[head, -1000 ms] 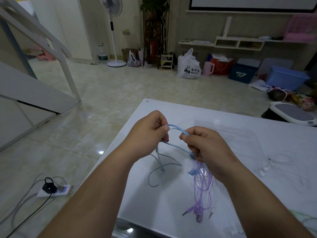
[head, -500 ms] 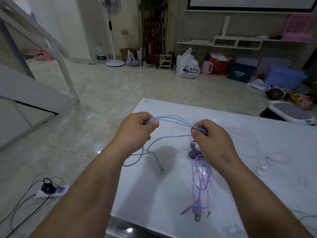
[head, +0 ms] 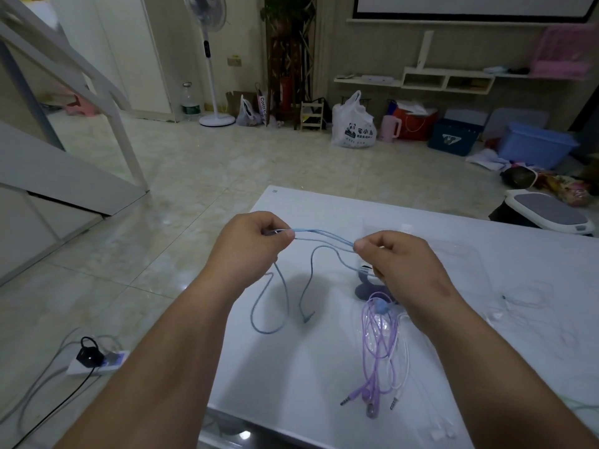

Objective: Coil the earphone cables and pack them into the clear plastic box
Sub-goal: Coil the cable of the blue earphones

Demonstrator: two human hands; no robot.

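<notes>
Pinching with left hand and right hand: blue cable stretched between thumbs and curled fingers.

Held above table, several strands side by side, rest hanging in 2 loops down toward the top, plug at the end. Lying under right wrist: purple cable and white cable, tangled together, 2 plugs pointing at near edge. Sitting just behind right hand: clear box, faint against the white. Readable across the room: "Cotti Co" on paper bag near fan; panda print plus Chinese characters on white bag, too small to read.
</notes>
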